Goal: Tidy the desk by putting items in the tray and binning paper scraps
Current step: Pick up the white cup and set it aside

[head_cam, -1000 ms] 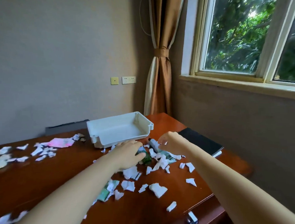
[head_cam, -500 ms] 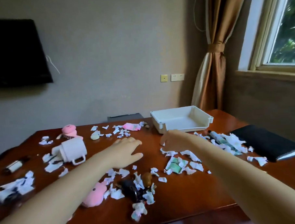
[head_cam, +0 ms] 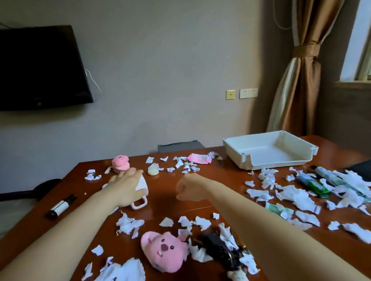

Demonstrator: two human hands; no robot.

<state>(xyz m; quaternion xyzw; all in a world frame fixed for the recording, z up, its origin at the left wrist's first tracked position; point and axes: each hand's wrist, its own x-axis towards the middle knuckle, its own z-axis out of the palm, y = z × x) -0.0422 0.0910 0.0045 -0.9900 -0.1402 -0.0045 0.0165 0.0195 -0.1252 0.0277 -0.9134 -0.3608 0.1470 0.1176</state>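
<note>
A white mug (head_cam: 142, 184) lies on its side on the brown desk (head_cam: 165, 196), left of centre. My left hand (head_cam: 127, 186) lies over the mug, fingers curled round its body. My right hand (head_cam: 187, 188) hovers as a fist over bare wood at mid-desk, with nothing visible in it. The white tray (head_cam: 243, 160) stands empty at the back right, an arm's length beyond my right hand. Torn paper scraps (head_cam: 299, 197) cover much of the desk. A pink plush toy (head_cam: 164, 252) lies near the front edge between my arms.
A pink brush (head_cam: 120, 163) and a cream lump (head_cam: 153, 169) sit behind the mug. A small dark bottle (head_cam: 60, 206) lies far left. Green tubes (head_cam: 313, 184) and a black notebook (head_cam: 369, 170) lie right. A black key bundle (head_cam: 220, 248) sits beside the plush.
My view swung left from the tray end of the desk. My left hand moved left from the scraps and came down on the mug. My right hand curled and drew back to mid-desk.
</note>
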